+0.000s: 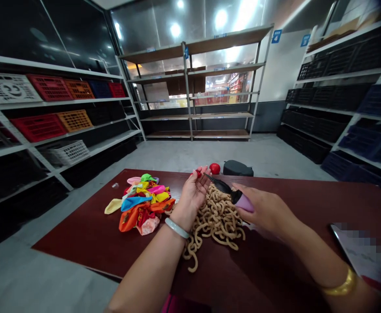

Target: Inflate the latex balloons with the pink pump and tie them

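My left hand [194, 191] is closed in a pinch on the neck of a red balloon [198, 173], whose rounded end [214, 168] shows just beyond the fingers. My right hand [262, 208] grips a small hand pump [239, 199] with a purple body and a black nozzle that points at the balloon neck. Both hands hover over a heap of tan curly strips [214, 219] on the dark red table [89, 237]. A pile of flat balloons [141, 202] in many colours lies left of my left hand.
A black bag [237, 168] sits behind the table's far edge. A phone or tablet [359, 250] lies at the table's right. Shelving with red, orange and white crates [50, 87] lines the left wall; dark crates [340, 95] fill the right shelves. Bare shelves [197, 117] stand at the back.
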The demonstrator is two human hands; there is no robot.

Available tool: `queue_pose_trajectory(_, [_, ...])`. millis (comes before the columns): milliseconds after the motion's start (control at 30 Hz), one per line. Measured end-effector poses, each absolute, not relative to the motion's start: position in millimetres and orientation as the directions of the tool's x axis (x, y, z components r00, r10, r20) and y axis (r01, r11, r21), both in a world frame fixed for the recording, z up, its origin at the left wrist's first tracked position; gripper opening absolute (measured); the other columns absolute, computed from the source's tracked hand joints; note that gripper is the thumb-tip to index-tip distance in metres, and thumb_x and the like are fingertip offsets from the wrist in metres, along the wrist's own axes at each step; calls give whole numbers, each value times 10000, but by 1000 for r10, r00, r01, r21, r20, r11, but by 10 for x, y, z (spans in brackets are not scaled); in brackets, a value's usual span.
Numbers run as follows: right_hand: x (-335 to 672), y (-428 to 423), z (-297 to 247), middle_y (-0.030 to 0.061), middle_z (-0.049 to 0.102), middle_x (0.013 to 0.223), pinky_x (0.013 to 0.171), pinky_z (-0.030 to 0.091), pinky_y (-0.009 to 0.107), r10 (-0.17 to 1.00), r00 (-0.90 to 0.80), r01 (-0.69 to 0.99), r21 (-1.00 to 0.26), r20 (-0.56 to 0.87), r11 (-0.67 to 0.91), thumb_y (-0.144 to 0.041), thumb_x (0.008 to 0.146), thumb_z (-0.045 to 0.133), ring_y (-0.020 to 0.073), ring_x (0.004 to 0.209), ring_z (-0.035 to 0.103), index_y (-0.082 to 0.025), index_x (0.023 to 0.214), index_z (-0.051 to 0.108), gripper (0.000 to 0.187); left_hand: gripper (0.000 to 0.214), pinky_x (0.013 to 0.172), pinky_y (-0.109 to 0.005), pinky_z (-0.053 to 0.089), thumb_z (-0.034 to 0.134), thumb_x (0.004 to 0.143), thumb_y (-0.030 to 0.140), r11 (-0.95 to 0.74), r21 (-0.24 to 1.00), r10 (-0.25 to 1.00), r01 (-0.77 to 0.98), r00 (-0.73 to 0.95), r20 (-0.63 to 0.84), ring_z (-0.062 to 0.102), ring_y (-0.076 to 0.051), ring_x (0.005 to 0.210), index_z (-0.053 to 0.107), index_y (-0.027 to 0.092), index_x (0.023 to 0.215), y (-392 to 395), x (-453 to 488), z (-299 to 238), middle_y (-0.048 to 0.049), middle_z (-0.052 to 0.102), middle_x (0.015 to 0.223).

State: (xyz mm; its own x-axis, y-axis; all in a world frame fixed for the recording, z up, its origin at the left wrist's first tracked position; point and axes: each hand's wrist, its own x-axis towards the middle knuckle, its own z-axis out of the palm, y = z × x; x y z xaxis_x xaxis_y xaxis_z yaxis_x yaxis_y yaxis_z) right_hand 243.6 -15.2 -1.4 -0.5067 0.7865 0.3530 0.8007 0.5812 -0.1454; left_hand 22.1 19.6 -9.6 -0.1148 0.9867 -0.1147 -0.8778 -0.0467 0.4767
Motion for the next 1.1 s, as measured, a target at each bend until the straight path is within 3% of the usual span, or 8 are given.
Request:
queue_pose_trajectory(133, [2365, -224, -34, 91, 639, 1229, 783, 499, 415, 802, -524, 809, -125, 287, 574, -476, 815, 527, 307, 1013, 642, -266, 1404, 413, 636, 126, 893, -343, 527, 573, 888, 228, -69, 506, 988, -860, -129, -85, 689, -199, 914, 634, 119, 883, 208, 267, -103, -115, 714, 966])
queue_pose_trajectory(533, [2385, -236, -12, 86, 625, 1254, 773, 497, 392, 814, -491, 826, -132, 310, 548, -460, 823, 519, 299, 1016, 641, -242, 1403, 408, 630, 141, 930, -326, 485, 655, 834, 247, -136, 627, 990, -767, -84, 113, 689, -175, 891, 626, 126, 900, 133, 454, -224, -96, 720, 917])
queue_pose_trajectory(867, [2457, -158, -30, 119, 580, 1311, 837, 494, 409, 764, -541, 755, -198, 352, 626, -442, 824, 536, 293, 1067, 621, -219, 1440, 357, 679, 201, 887, -333, 494, 684, 802, 312, -88, 729, 995, -679, -32, 90, 664, -206, 983, 632, 141, 894, 2, 611, -169, -96, 725, 960])
queue_pose_trajectory(1100, [2487, -134, -4, 96, 569, 1330, 876, 483, 415, 766, -538, 754, -208, 352, 624, -419, 798, 567, 291, 1102, 602, -234, 1451, 328, 720, 133, 825, -344, 522, 615, 820, 255, 61, 698, 993, -714, 112, 27, 635, -241, 1051, 628, 142, 888, -91, 610, -24, -116, 712, 1030])
